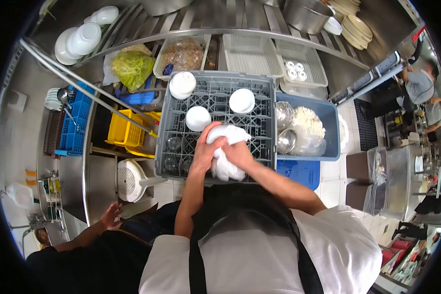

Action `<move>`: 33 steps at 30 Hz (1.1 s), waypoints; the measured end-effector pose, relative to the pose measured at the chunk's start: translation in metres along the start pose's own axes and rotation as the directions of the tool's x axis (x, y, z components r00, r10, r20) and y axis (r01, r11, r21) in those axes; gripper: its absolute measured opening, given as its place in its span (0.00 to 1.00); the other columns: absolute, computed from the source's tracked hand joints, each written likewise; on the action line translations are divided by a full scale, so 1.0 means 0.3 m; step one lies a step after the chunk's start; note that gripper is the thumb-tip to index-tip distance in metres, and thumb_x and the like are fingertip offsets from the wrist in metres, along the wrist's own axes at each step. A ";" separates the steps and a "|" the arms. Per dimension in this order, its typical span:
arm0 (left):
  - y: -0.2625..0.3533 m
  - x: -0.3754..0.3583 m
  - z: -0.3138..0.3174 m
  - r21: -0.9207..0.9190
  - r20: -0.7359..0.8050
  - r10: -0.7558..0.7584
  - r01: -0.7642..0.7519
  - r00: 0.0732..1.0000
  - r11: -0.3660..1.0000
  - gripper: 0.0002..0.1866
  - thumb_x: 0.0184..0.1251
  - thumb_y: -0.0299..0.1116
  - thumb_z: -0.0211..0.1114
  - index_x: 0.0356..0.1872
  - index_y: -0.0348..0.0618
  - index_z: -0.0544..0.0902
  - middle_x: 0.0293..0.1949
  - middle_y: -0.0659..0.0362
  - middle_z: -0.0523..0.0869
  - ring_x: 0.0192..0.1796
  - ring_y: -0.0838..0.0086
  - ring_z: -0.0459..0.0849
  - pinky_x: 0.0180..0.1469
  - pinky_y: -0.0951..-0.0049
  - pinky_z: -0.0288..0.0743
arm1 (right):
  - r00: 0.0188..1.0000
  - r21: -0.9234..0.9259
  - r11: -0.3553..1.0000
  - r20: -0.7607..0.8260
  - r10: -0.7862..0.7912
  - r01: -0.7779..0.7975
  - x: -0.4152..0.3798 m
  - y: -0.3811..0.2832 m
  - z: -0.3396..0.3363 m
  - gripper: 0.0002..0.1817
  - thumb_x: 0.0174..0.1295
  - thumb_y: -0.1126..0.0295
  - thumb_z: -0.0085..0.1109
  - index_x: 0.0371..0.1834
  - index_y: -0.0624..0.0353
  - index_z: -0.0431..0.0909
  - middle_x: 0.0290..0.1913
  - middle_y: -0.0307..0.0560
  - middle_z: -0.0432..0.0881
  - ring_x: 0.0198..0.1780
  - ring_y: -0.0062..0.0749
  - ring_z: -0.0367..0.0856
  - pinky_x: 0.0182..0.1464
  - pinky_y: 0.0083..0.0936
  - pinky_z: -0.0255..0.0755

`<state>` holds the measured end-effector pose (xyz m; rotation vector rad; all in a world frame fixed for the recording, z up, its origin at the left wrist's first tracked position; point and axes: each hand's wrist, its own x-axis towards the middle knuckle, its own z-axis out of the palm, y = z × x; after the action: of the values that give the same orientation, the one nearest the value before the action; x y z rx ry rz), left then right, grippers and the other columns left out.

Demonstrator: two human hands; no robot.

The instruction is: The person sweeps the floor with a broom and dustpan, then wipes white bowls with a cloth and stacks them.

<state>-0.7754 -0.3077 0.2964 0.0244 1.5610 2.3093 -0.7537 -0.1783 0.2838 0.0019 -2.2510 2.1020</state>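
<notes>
Over the front part of a grey dish rack [274,117], my left hand [205,151] is closed round a white bowl [217,132], its thumb across the near side. My right hand [236,155] bunches a white cloth [228,169] against the bowl; its fingers are partly hidden in the folds. Some cloth hangs below both hands. Farther back in the rack stand a stack of white bowls [182,85], another white bowl [198,118] and a small group of white bowls [242,101]. Clear glasses [173,143] sit in the rack's left compartments.
A blue-grey tub [332,128] with bagged pale food and a metal bowl stands right of the rack. Left are a yellow basket [118,128] and a white stool [128,192]. A metal shelf [220,32] crosses behind. Another person's hand [111,215] is close at my left.
</notes>
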 end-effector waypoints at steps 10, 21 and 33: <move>-0.133 0.076 -0.122 -0.495 0.115 -0.067 0.116 0.991 0.861 0.30 0.70 0.45 0.62 0.67 0.41 0.70 0.63 0.53 0.77 0.66 0.63 0.76 0.68 0.60 0.69 | 0.983 -0.192 0.981 0.179 0.044 -0.009 -0.089 -0.193 -0.219 0.12 0.67 0.68 0.62 0.49 0.62 0.83 0.47 0.50 0.86 0.46 0.37 0.86 0.50 0.31 0.78; -0.025 0.034 0.003 0.080 0.056 -0.025 0.021 0.998 0.997 0.28 0.61 0.33 0.70 0.63 0.42 0.76 0.54 0.53 0.82 0.56 0.69 0.81 0.60 0.69 0.75 | 0.892 -0.790 0.485 0.450 0.042 0.376 -0.030 0.000 -0.066 0.14 0.52 0.70 0.59 0.42 0.64 0.82 0.37 0.59 0.84 0.45 0.57 0.84 0.51 0.49 0.77; -0.101 0.044 -0.077 -0.403 0.051 -0.047 0.064 0.998 0.913 0.30 0.70 0.46 0.59 0.68 0.40 0.68 0.61 0.51 0.78 0.64 0.63 0.77 0.67 0.62 0.70 | 0.919 -0.670 0.648 0.372 -0.129 0.362 -0.060 -0.218 -0.123 0.15 0.59 0.78 0.55 0.50 0.66 0.76 0.50 0.55 0.77 0.52 0.52 0.80 0.48 0.39 0.80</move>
<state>-0.7842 -0.3144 0.2577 -0.0755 1.0220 2.5214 -0.7314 -0.1468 0.3506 0.5870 -2.8932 0.9883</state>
